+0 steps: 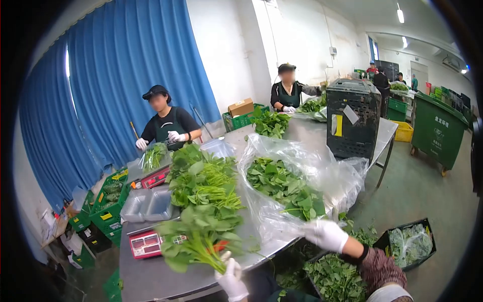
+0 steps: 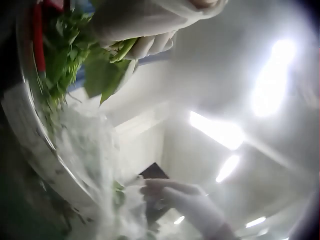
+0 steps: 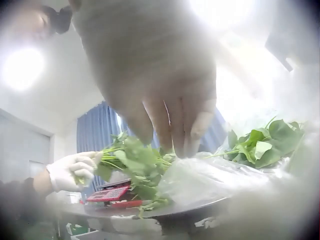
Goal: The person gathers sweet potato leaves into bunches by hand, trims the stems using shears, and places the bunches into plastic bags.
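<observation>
My gloved left hand (image 1: 231, 282) grips a bunch of leafy greens (image 1: 193, 251) by the stems, its leaves over the table's near edge and beside a red scale (image 1: 144, 245). In the right wrist view this left hand (image 3: 75, 171) has its fingers curled round the stems. My gloved right hand (image 1: 326, 235), blurred, is at the near edge of a clear plastic bag (image 1: 271, 226) spread open around more greens (image 1: 282, 183). Straight fingers (image 3: 175, 125) point down, with fingertips right at the plastic in the right wrist view.
A large pile of greens (image 1: 206, 176) lies left of the bag, near clear plastic trays (image 1: 146, 204). A black crate (image 1: 353, 118) stands on the table's far right. Below the near edge are loose greens (image 1: 334, 277) and a crate of bagged vegetables (image 1: 410, 241). Two people work across the table.
</observation>
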`<state>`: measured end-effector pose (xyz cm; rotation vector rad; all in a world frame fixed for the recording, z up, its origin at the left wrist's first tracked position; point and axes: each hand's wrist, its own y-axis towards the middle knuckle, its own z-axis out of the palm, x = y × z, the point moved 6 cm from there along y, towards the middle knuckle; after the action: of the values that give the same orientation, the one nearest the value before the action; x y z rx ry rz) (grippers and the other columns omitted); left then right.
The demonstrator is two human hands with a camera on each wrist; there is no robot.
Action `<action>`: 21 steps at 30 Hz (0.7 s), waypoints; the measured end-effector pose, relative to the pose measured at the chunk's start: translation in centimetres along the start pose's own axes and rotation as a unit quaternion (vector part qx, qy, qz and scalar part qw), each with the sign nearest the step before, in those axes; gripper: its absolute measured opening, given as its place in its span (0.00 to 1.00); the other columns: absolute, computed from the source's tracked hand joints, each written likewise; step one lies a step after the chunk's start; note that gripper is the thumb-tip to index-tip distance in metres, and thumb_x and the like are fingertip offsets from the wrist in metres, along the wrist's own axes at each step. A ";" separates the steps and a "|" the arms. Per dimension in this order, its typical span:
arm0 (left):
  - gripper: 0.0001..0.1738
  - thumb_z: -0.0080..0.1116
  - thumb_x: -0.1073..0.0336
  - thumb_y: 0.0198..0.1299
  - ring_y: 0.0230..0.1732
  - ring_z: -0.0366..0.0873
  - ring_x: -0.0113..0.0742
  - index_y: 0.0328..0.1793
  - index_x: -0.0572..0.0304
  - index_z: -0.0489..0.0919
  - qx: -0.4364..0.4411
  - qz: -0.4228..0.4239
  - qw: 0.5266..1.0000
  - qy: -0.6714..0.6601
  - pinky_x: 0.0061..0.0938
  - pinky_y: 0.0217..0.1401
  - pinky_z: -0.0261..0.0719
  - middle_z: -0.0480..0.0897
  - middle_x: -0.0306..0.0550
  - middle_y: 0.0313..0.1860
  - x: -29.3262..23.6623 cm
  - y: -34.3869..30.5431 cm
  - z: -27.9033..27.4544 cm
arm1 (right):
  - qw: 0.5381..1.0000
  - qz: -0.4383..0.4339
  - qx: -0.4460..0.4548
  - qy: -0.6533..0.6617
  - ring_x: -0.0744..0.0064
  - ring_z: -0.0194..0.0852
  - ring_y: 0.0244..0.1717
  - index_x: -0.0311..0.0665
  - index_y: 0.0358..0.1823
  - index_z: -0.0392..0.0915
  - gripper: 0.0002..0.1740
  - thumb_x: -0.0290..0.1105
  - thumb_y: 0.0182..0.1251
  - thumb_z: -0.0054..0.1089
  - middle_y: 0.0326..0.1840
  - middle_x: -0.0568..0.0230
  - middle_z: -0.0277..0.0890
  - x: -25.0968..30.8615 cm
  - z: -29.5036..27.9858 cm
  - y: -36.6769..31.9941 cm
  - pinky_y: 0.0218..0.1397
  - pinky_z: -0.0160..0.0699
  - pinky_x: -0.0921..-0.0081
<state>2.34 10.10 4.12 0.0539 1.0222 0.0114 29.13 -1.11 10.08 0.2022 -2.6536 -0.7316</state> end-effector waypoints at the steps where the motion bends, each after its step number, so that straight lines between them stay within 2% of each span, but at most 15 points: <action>1: 0.12 0.50 0.75 0.59 0.10 0.53 0.18 0.50 0.66 0.74 -0.017 0.006 1.000 -0.012 0.13 0.11 0.45 0.71 0.38 0.19 -0.4 0.0 -0.3 | 1.000 0.009 -0.011 0.009 0.56 0.75 0.44 0.43 0.49 0.77 0.15 0.32 0.59 0.55 0.43 0.57 0.76 -1.2 -0.4 1.3 0.48 0.76 0.68; 2: 0.13 0.50 0.75 0.59 0.10 0.54 0.18 0.51 0.67 0.74 -0.034 0.014 0.999 -0.026 0.13 0.11 0.45 0.73 0.39 0.21 -0.8 0.2 -0.5 | 0.999 0.010 -0.012 0.034 0.58 0.75 0.45 0.42 0.50 0.76 0.16 0.31 0.59 0.55 0.44 0.58 0.76 -2.6 -0.4 2.8 0.49 0.75 0.69; 4: 0.15 0.50 0.73 0.60 0.09 0.56 0.19 0.54 0.67 0.73 -0.002 0.006 0.999 -0.033 0.14 0.12 0.49 0.77 0.43 0.25 0.2 0.8 -1.3 | 0.999 0.030 -0.006 0.038 0.60 0.75 0.45 0.42 0.48 0.77 0.14 0.31 0.60 0.53 0.43 0.60 0.76 -5.8 -0.7 5.2 0.50 0.74 0.70; 6: 0.16 0.50 0.70 0.62 0.09 0.57 0.21 0.55 0.68 0.72 0.103 -0.098 0.980 -0.136 0.16 0.13 0.54 0.79 0.45 0.27 2.6 0.9 -1.0 | 0.992 0.109 0.005 0.060 0.59 0.76 0.45 0.41 0.42 0.80 0.14 0.38 0.57 0.57 0.42 0.58 0.77 -9.7 -0.5 7.1 0.49 0.74 0.69; 7: 0.16 0.49 0.67 0.63 0.11 0.59 0.23 0.55 0.67 0.73 0.114 -0.126 0.975 -0.145 0.19 0.16 0.58 0.80 0.47 0.28 3.6 1.1 -1.4 | 0.981 0.162 0.068 -0.081 0.59 0.76 0.43 0.41 0.41 0.81 0.15 0.40 0.55 0.58 0.40 0.56 0.77 -11.2 -0.8 7.9 0.47 0.74 0.68; 8: 0.16 0.49 0.67 0.63 0.11 0.59 0.23 0.55 0.67 0.73 0.113 -0.127 0.975 -0.145 0.19 0.16 0.58 0.80 0.47 0.28 4.1 1.3 -1.4 | 0.943 0.212 0.131 -0.220 0.58 0.77 0.41 0.41 0.40 0.81 0.17 0.43 0.53 0.59 0.38 0.55 0.77 -11.9 -1.4 8.3 0.45 0.75 0.67; 9: 0.15 0.49 0.67 0.63 0.12 0.61 0.23 0.54 0.66 0.73 0.105 -0.163 0.969 -0.153 0.19 0.18 0.59 0.80 0.47 0.28 5.0 1.3 -1.4 | 0.942 0.214 0.133 -0.220 0.58 0.77 0.41 0.41 0.40 0.81 0.17 0.43 0.53 0.59 0.38 0.55 0.77 -12.3 -1.2 8.2 0.45 0.75 0.67; 11: 0.15 0.49 0.67 0.63 0.15 0.65 0.25 0.53 0.66 0.73 0.105 -0.199 0.965 -0.136 0.20 0.20 0.62 0.80 0.48 0.28 6.6 1.4 -1.6 | 0.959 0.130 0.038 -0.250 0.56 0.76 0.39 0.41 0.38 0.81 0.19 0.46 0.50 0.61 0.34 0.53 0.76 -12.0 -1.9 8.7 0.44 0.74 0.64; 12: 0.15 0.49 0.67 0.63 0.15 0.65 0.25 0.53 0.66 0.73 0.105 -0.199 0.965 -0.136 0.20 0.20 0.62 0.80 0.48 0.28 7.5 1.7 -1.9 | 0.984 0.076 0.048 -0.157 0.54 0.75 0.41 0.40 0.39 0.81 0.20 0.46 0.49 0.61 0.35 0.53 0.75 -11.4 -1.1 8.7 0.45 0.73 0.62; 14: 0.15 0.50 0.67 0.63 0.17 0.67 0.28 0.53 0.67 0.73 0.115 -0.199 0.968 -0.101 0.21 0.22 0.65 0.80 0.49 0.28 8.4 2.1 -2.0 | 0.979 0.040 0.102 -0.174 0.54 0.74 0.43 0.41 0.42 0.80 0.23 0.47 0.48 0.63 0.39 0.54 0.74 -9.4 0.7 8.2 0.46 0.73 0.62; 15: 0.14 0.51 0.68 0.62 0.19 0.70 0.32 0.52 0.68 0.73 0.093 -0.192 0.974 -0.080 0.21 0.24 0.68 0.80 0.52 0.28 8.9 2.0 -2.1 | 0.954 0.022 0.153 -0.257 0.56 0.74 0.44 0.43 0.46 0.79 0.26 0.50 0.47 0.63 0.41 0.55 0.74 -8.8 1.7 7.9 0.46 0.73 0.64; 16: 0.14 0.51 0.68 0.62 0.19 0.70 0.32 0.52 0.68 0.73 0.093 -0.193 0.974 -0.077 0.21 0.24 0.68 0.80 0.52 0.28 8.8 1.8 -2.2 | 0.955 0.025 0.153 -0.254 0.56 0.74 0.44 0.43 0.46 0.79 0.26 0.50 0.47 0.63 0.41 0.55 0.74 -9.7 2.2 7.9 0.46 0.73 0.64; 18: 0.14 0.52 0.69 0.61 0.22 0.72 0.34 0.51 0.68 0.73 0.180 -0.197 0.964 -0.004 0.22 0.27 0.70 0.79 0.53 0.29 8.8 1.2 -2.1 | 0.964 0.075 0.196 -0.165 0.57 0.74 0.44 0.44 0.49 0.78 0.29 0.52 0.46 0.64 0.41 0.57 0.73 -12.4 3.5 8.2 0.48 0.73 0.64; 20: 0.15 0.53 0.69 0.60 0.24 0.74 0.34 0.51 0.68 0.73 0.187 -0.190 0.964 0.009 0.25 0.29 0.72 0.80 0.54 0.30 9.8 2.0 -3.8 | 0.958 0.130 0.254 0.033 0.60 0.73 0.53 0.43 0.52 0.77 0.30 0.53 0.52 0.62 0.51 0.55 0.76 -13.3 2.8 9.3 0.53 0.71 0.69; 21: 0.15 0.53 0.68 0.60 0.25 0.74 0.35 0.51 0.68 0.73 0.184 -0.212 0.958 -0.054 0.27 0.30 0.72 0.80 0.54 0.31 10.1 2.2 -4.0 | 0.948 0.176 0.253 0.079 0.63 0.74 0.52 0.41 0.52 0.77 0.29 0.53 0.54 0.62 0.50 0.55 0.77 -14.8 2.8 9.7 0.53 0.72 0.70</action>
<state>4.21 12.81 -6.42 0.1715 0.8982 -0.5688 41.21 11.93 8.13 -0.0787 -2.5673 0.0833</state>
